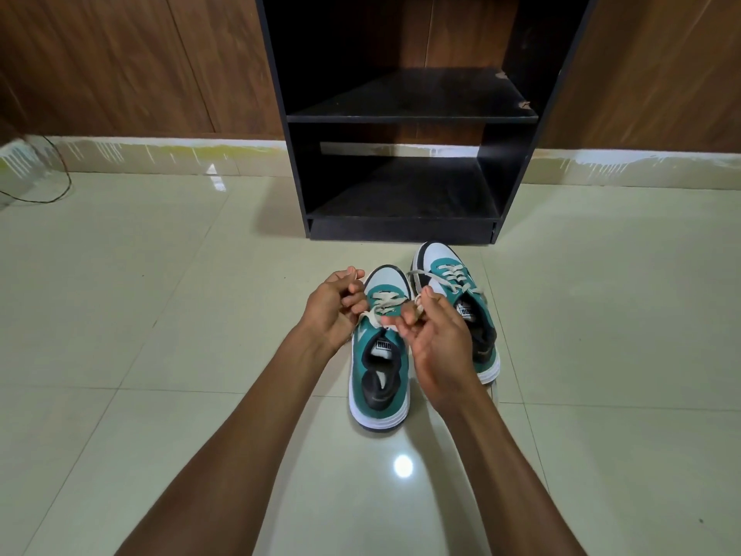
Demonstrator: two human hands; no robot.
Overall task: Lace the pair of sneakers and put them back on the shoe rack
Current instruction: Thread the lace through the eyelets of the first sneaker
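Note:
Two teal, white and black sneakers stand side by side on the floor, toes toward the shoe rack. The left sneaker is nearer me; its cream lace crosses the lower eyelets only. My left hand pinches one lace end at the shoe's left side. My right hand pinches the other end over the tongue. The right sneaker lies slightly farther away, with its lace running across several eyelets, partly hidden behind my right hand.
The black rack has two open shelves, both bare, and stands against a wood-panelled wall. A thin dark cable lies on the glossy tiled floor at the far left.

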